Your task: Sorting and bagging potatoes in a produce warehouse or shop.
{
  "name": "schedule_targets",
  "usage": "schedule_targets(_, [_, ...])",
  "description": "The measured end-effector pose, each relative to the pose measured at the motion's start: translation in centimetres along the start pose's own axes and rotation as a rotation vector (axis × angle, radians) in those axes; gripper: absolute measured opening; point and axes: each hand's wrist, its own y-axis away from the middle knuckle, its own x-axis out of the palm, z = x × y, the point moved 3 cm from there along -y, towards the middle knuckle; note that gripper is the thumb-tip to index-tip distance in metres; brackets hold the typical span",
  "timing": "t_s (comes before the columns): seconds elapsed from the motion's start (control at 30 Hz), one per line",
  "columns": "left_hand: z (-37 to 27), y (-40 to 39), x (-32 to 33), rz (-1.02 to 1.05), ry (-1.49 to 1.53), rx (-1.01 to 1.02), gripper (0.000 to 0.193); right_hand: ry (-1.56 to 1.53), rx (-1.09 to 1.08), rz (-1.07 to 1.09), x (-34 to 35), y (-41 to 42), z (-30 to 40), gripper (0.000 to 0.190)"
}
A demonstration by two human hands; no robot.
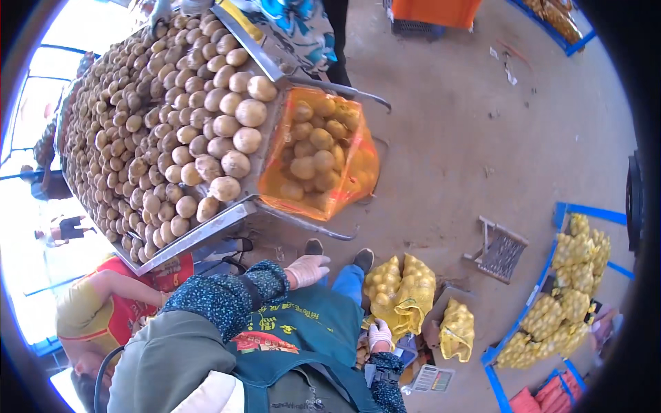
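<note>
My left hand (307,270), in a pale glove, reaches out in front of my green apron (304,320) with nothing in it. Its fingers point toward the end of the sorting table. My gloved right hand (380,333) is low at my right side, against the lower edge of a yellow mesh sack (382,289) of potatoes. Whether its fingers grip the mesh is hidden. A second yellow mesh sack (414,289) leans beside the first. Ahead, an orange mesh bag (356,175), partly filled with potatoes (312,149), hangs at the table's end.
Potatoes cover the metal-edged sorting table (193,229). A co-worker (119,299) bends at its near side; another person's patterned clothing (304,31) shows across it. A folding stool (496,250), another potato sack (456,330), a scale's panel (433,378) and a blue-framed pallet (521,322) stand right.
</note>
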Motion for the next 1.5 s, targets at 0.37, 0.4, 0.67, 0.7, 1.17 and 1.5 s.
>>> schedule_targets(0.37, [3.2, 13.5, -8.5, -0.365, 0.244, 0.133, 0.036, 0.169, -0.378, -0.076, -6.2, 4.6, 27.4, 0.035])
schedule_targets(0.4, [3.2, 14.6, -9.4, -0.392, 0.259, 0.147, 0.031, 0.148, -0.476, -0.124, -5.9, 5.4, 30.0, 0.033])
schedule_targets(0.67, [2.8, 23.8, -19.8, -1.131, -0.099, 0.441, 0.022, 0.434, -1.46, -0.266, -1.0, 9.9, 53.7, 0.031])
schedule_targets(0.7, [2.9, 23.8, -20.8, -1.151, -0.126, 0.403, 0.023, 0.489, -1.514, -0.298, 0.0, 9.9, 55.9, 0.035])
schedule_targets(1.17, [1.1, 19.9, -22.7, -1.261, -0.277, -0.042, 0.035, 0.604, -1.151, -0.152, -2.5, -0.9, 68.7, 0.083])
schedule_targets(1.5, [1.4, 18.6, -22.0, -1.063, -0.319, -0.26, 0.045, 0.852, -1.313, 0.137, -2.9, -1.8, 70.0, 0.103])
